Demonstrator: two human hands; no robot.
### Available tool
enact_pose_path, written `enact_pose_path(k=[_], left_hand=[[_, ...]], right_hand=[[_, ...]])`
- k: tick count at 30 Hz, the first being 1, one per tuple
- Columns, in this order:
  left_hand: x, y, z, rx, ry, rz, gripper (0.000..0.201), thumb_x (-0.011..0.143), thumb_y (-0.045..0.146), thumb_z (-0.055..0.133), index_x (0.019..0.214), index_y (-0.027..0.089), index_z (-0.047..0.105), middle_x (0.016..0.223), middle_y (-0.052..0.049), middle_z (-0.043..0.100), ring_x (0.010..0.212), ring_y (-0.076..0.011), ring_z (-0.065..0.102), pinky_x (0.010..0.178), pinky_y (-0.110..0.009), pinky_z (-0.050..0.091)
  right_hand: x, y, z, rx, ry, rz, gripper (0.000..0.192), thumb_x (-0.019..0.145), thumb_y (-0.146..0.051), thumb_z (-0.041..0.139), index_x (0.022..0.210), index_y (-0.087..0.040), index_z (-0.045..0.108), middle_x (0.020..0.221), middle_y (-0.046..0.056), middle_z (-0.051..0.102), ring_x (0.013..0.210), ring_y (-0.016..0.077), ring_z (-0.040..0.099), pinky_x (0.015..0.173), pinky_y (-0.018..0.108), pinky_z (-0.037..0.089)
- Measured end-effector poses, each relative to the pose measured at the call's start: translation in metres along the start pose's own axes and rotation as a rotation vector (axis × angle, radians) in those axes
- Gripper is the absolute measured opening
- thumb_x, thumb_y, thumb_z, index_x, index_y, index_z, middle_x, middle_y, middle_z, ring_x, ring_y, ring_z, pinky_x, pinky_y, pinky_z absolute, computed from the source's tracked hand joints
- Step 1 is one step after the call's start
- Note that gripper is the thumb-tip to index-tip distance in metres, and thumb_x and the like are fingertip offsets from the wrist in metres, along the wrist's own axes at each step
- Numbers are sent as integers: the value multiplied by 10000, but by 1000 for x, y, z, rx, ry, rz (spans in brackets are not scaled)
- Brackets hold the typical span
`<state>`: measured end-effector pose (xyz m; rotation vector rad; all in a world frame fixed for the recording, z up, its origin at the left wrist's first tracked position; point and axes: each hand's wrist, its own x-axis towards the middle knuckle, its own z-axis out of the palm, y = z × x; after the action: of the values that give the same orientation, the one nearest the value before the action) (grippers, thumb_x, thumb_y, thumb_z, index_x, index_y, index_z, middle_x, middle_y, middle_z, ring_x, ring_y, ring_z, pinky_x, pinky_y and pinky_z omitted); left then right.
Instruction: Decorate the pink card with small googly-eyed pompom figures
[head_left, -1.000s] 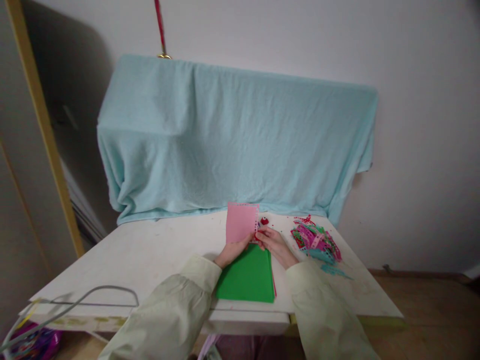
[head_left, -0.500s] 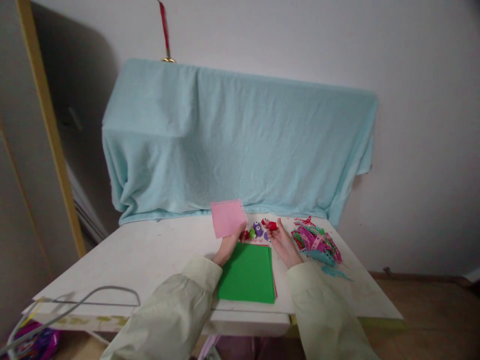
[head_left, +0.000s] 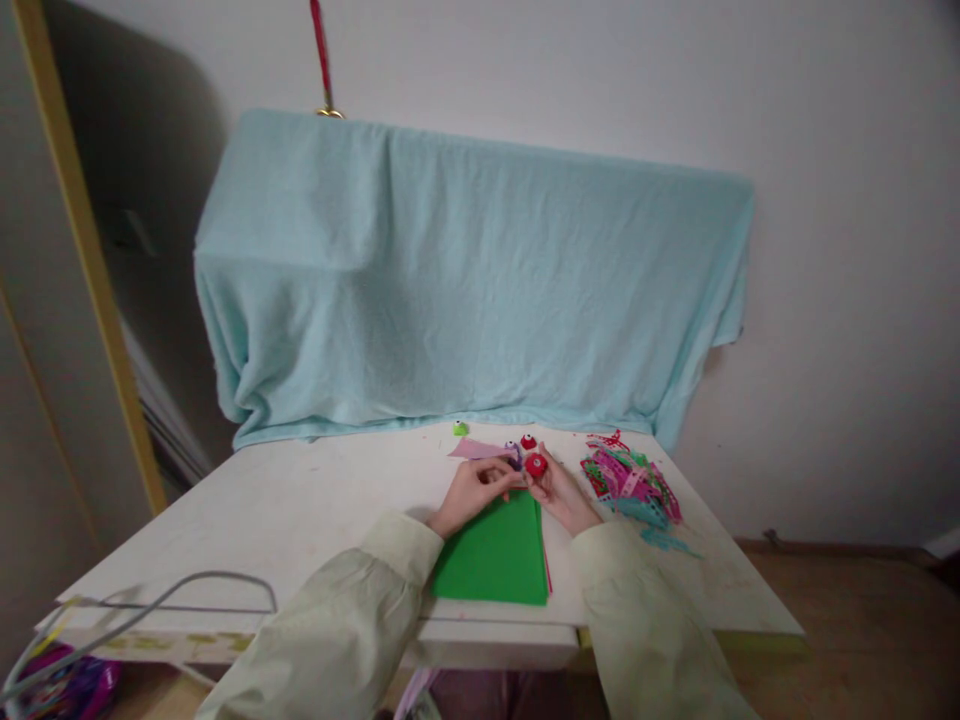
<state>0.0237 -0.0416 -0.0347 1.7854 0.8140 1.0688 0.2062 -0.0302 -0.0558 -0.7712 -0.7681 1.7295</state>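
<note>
A small red craft punch (head_left: 535,465) is in my right hand (head_left: 561,496), the fingers curled round it from the right. My left hand (head_left: 475,492) is close beside it, thumb and fingertips pinched together; what they hold, if anything, is hidden. Behind my left hand, a sheet of pink paper (head_left: 472,449) shows partly at a slant. Beyond the hands are a purple punch (head_left: 514,455), mostly covered, and another red punch (head_left: 528,441). A green punch (head_left: 460,428) stands farther back to the left. Under the hands lies a stack of green paper (head_left: 495,560).
Punched paper strips in pink, red, green and blue form a pile (head_left: 631,484) on the right of the white table (head_left: 300,510). A light blue cloth (head_left: 480,290) hangs behind it. At the front left, a grey cable (head_left: 202,577) loops over the table edge.
The pink sheet has dropped from its raised position to behind my left hand. My hands have come together, the green punch is now farther back left, and the red punch has turned in my right hand.
</note>
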Motion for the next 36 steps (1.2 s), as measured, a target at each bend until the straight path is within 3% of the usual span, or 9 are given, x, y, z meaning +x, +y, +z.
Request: enact_pose_path(k=[3, 7, 18, 25, 31, 36], left_hand=[[1, -4, -2, 250, 209, 200, 339, 849, 451, 522, 969, 173, 673, 785, -54, 625, 638, -133, 538, 613, -239, 436], [0, -8, -5, 472, 132, 326, 272, 891, 381, 482, 1033, 216, 644, 938, -59, 583, 703, -124, 547, 659, -229, 451], [-4, -5, -5, 692, 46, 430, 243, 928, 328, 417, 1058, 216, 590, 1006, -69, 561, 822, -151, 585, 694, -242, 468], [-4, -5, -5, 719, 33, 432, 248, 935, 314, 394, 1066, 217, 581, 1020, -69, 565, 805, -144, 592, 677, -235, 466], [-4, -8, -5, 876, 5, 482, 251, 938, 287, 383, 1076, 212, 578, 1031, -78, 577, 743, -143, 592, 634, -239, 441], [-4, -7, -4, 790, 42, 427, 219, 931, 284, 395, 1025, 204, 577, 971, -63, 574, 715, -128, 582, 615, -222, 435]], right_hand=[[1, 4, 0, -30, -2, 49, 370, 841, -525, 525, 777, -168, 598, 568, 17, 621, 393, 81, 508, 327, 163, 331], [0, 8, 4, -72, -69, 58, 406, 838, -552, 511, 811, -159, 612, 640, 41, 650, 474, 97, 557, 381, 177, 361], [-6, 8, 13, -93, -99, 0, 391, 813, -550, 549, 814, -163, 604, 629, 14, 629, 475, 98, 542, 403, 191, 355], [-6, 9, 13, -113, -67, -5, 342, 802, -513, 589, 822, -172, 600, 648, 14, 650, 446, 94, 530, 382, 194, 335], [-5, 10, 13, -130, -76, -26, 348, 809, -513, 579, 819, -166, 600, 591, 1, 622, 438, 97, 531, 376, 191, 340], [-8, 9, 13, -151, -122, -4, 371, 818, -523, 559, 818, -154, 598, 598, 5, 614, 425, 91, 524, 361, 183, 331]])
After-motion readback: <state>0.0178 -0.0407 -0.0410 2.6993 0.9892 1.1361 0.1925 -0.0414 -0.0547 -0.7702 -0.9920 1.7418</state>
